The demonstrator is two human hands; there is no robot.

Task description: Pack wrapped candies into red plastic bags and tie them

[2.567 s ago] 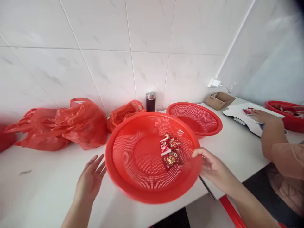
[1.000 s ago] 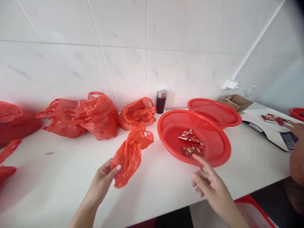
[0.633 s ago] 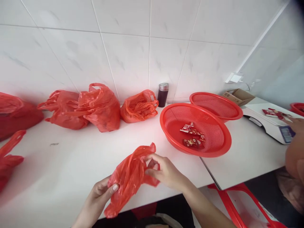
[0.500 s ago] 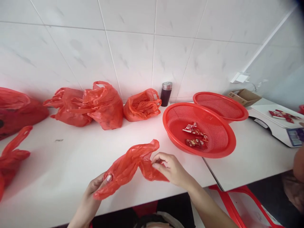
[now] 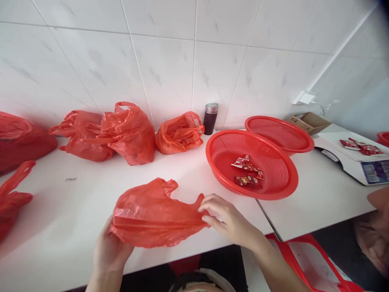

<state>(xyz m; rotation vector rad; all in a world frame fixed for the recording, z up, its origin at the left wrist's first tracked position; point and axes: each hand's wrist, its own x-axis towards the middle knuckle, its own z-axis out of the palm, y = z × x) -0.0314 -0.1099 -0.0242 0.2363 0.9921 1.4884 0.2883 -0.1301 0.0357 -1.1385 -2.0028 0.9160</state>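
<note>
An empty red plastic bag (image 5: 152,215) is stretched between my two hands just above the white counter's front edge. My left hand (image 5: 109,253) grips its left end from below. My right hand (image 5: 226,219) pinches its right end. To the right of the bag stands a red mesh basket (image 5: 284,186) with a few red sweet packets (image 5: 247,172) lying in it.
A second red basket (image 5: 281,134) sits behind the first. Several filled red bags (image 5: 127,132) line the tiled wall, with a dark flask (image 5: 210,118) beside them. A white scale (image 5: 357,160) holding packets and a cardboard box (image 5: 308,121) are at right. Another person's arm (image 5: 378,200) shows at the right edge.
I put the basket down, picked up a red bag with my left hand, then took its other end with my right. The bag is now spread wider between both hands.
</note>
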